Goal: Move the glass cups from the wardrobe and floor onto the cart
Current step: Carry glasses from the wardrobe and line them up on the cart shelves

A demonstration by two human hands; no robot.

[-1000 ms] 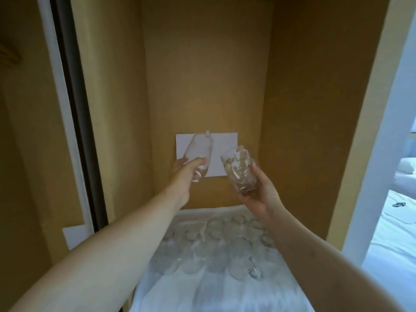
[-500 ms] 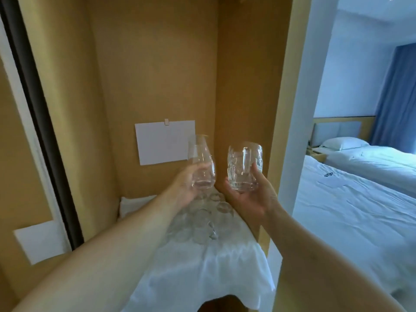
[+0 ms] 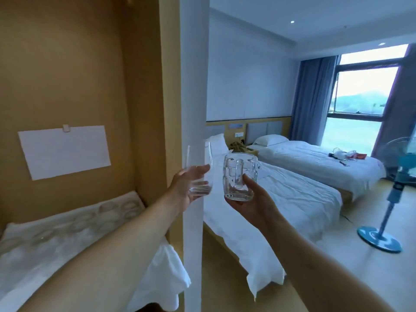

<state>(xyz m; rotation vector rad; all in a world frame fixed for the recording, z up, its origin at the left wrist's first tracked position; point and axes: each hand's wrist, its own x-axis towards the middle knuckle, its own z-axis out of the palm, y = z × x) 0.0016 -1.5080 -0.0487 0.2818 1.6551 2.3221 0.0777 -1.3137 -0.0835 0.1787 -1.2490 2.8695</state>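
View swings right since half second ago: wardrobe (image 3: 78,86) now frame left, beds in view. My left hand (image 3: 186,188) grips tumbler (image 3: 199,176), right hand (image 3: 249,199) grips mug (image 3: 238,179). Cart unseen; carry under way.

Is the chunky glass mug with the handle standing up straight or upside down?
Upright. The chunky clear glass mug with a handle has its open rim on top and thick base below, resting in the right hand.

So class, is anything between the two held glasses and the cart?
Cannot be judged: no cart is in view. The left hand grips a plain tumbler, the right hand a handled glass mug.
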